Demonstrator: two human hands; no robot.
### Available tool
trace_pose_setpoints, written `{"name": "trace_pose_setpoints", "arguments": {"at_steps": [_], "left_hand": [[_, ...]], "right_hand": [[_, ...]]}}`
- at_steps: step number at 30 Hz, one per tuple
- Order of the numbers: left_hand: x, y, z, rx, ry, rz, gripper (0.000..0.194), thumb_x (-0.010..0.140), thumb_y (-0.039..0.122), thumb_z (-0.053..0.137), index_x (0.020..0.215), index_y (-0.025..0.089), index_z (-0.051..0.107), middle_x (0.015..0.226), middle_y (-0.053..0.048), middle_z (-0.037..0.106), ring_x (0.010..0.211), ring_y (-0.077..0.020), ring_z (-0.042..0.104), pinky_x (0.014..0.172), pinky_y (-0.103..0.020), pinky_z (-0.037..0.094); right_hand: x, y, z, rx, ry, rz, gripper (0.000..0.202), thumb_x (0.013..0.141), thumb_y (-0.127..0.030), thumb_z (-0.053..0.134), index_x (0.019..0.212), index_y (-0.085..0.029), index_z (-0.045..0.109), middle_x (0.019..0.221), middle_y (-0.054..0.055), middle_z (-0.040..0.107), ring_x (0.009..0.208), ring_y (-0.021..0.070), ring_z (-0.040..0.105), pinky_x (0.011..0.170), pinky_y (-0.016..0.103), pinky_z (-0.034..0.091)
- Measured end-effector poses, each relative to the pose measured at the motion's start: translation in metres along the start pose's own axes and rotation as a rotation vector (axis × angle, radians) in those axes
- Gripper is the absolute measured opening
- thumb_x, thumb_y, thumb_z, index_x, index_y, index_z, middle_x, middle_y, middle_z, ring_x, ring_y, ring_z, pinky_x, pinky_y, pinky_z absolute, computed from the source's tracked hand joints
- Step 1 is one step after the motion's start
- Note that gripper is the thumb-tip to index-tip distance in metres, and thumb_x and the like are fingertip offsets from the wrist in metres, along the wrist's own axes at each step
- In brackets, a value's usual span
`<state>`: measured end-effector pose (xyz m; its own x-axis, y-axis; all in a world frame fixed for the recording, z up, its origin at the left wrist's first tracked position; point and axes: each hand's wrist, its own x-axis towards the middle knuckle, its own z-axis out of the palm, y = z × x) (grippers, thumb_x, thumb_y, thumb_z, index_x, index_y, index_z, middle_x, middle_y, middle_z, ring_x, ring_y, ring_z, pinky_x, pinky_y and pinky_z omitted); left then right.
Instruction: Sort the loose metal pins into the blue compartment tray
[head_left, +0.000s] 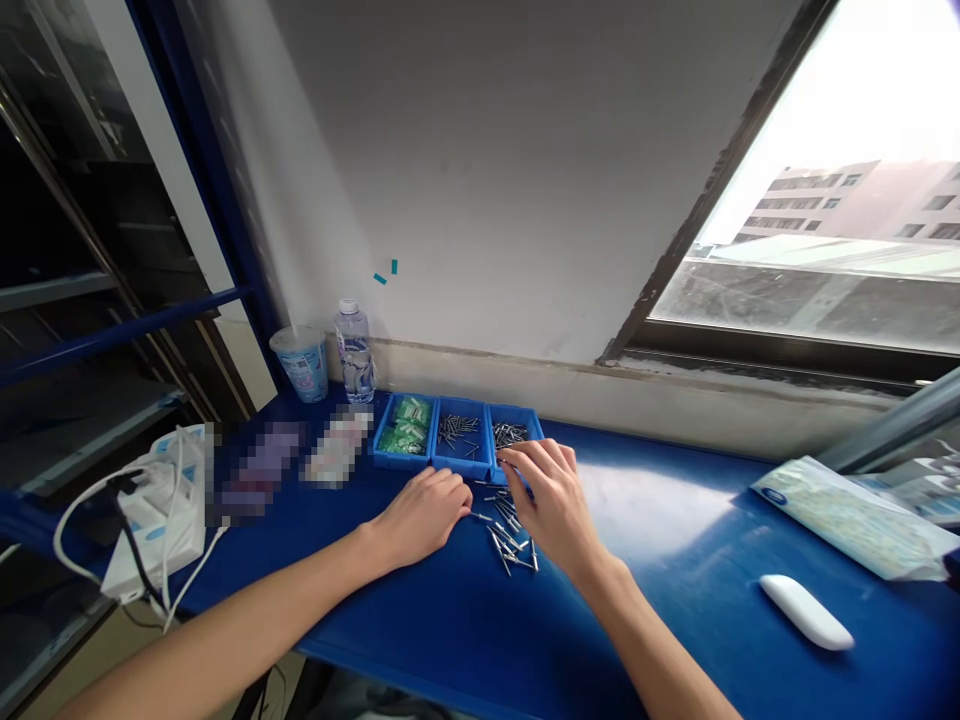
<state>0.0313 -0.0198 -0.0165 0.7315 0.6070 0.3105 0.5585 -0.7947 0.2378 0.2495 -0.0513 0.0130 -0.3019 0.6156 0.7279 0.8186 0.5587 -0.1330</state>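
Observation:
My left hand [429, 512] rests on the blue table, its fingers closed on a blind rivet [481, 516] that sticks out to the right. Over the front edge of the right blue bin [534, 425] is my right hand [551, 500], thumb and fingers bent together; what they pinch, if anything, is too small to make out. That bin holds rivets [510, 434], partly covered by the hand. Between my hands lies a loose pile of silver rivets [511, 545]. Thin dark rivets or pins [457, 430] lie in the middle bin [459, 464].
The left bin [403, 461] holds green-tinted small bags [409, 425]. Behind stand a water bottle [355, 352] and a paper tub [301, 362]. A power strip [161, 510] with cables lies left. On the right are a white mouse-like object [806, 611] and a plastic packet [855, 515].

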Motion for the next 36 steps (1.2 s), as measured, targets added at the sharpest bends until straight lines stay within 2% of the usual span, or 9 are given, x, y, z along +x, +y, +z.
{"name": "trace_pose_setpoints", "arguments": {"at_steps": [4, 8, 11, 23, 29, 36], "left_hand": [[-0.005, -0.002, -0.011, 0.064, 0.124, 0.093, 0.014, 0.107, 0.013, 0.051, 0.096, 0.017, 0.058, 0.091, -0.005, 0.064, 0.083, -0.0214, 0.060, 0.075, -0.034, 0.044], [-0.004, -0.004, -0.017, 0.029, 0.243, 0.104, 0.019, 0.111, 0.018, 0.042, 0.100, 0.017, 0.057, 0.093, -0.005, 0.064, 0.084, -0.0213, 0.060, 0.077, -0.035, 0.047], [-0.003, -0.005, -0.019, -0.007, 0.286, 0.078, 0.020, 0.111, 0.018, 0.041, 0.101, 0.017, 0.058, 0.089, -0.004, 0.064, 0.079, -0.0202, 0.060, 0.073, -0.033, 0.047], [-0.005, -0.007, -0.022, -0.143, 0.243, 0.096, 0.014, 0.107, 0.021, 0.053, 0.100, 0.018, 0.064, 0.092, -0.004, 0.072, 0.085, -0.0208, 0.063, 0.080, -0.035, 0.048], [-0.004, -0.008, -0.022, -0.145, 0.241, 0.078, 0.016, 0.107, 0.021, 0.051, 0.098, 0.018, 0.064, 0.091, -0.004, 0.071, 0.084, -0.0207, 0.063, 0.078, -0.034, 0.047], [-0.005, -0.008, -0.023, -0.173, 0.234, 0.088, 0.014, 0.106, 0.021, 0.053, 0.100, 0.018, 0.065, 0.093, -0.004, 0.072, 0.086, -0.0204, 0.064, 0.081, -0.034, 0.047]], "right_hand": [[-0.003, -0.004, 0.002, 0.127, -0.141, -0.099, 0.025, 0.112, -0.018, 0.043, 0.108, -0.021, 0.067, 0.081, 0.003, 0.068, 0.072, 0.0180, 0.058, 0.071, 0.034, 0.042], [-0.005, -0.006, 0.005, 0.153, -0.203, -0.112, 0.023, 0.113, -0.025, 0.045, 0.108, -0.020, 0.067, 0.080, 0.002, 0.067, 0.071, 0.0176, 0.060, 0.069, 0.032, 0.045], [-0.006, -0.004, 0.009, 0.142, -0.201, -0.115, 0.025, 0.113, -0.025, 0.043, 0.104, -0.020, 0.066, 0.081, 0.003, 0.067, 0.071, 0.0175, 0.062, 0.069, 0.031, 0.045], [-0.010, -0.016, 0.019, 0.232, -0.181, -0.074, 0.023, 0.111, -0.021, 0.046, 0.099, -0.021, 0.066, 0.081, 0.002, 0.067, 0.068, 0.0165, 0.062, 0.067, 0.029, 0.047], [-0.009, -0.017, 0.019, 0.210, -0.179, -0.052, 0.017, 0.110, -0.023, 0.048, 0.104, -0.021, 0.064, 0.085, 0.002, 0.069, 0.068, 0.0160, 0.064, 0.067, 0.028, 0.047], [-0.010, -0.017, 0.021, 0.224, -0.170, -0.044, 0.023, 0.112, -0.023, 0.044, 0.099, -0.021, 0.063, 0.084, 0.002, 0.066, 0.066, 0.0148, 0.060, 0.067, 0.027, 0.046]]}}
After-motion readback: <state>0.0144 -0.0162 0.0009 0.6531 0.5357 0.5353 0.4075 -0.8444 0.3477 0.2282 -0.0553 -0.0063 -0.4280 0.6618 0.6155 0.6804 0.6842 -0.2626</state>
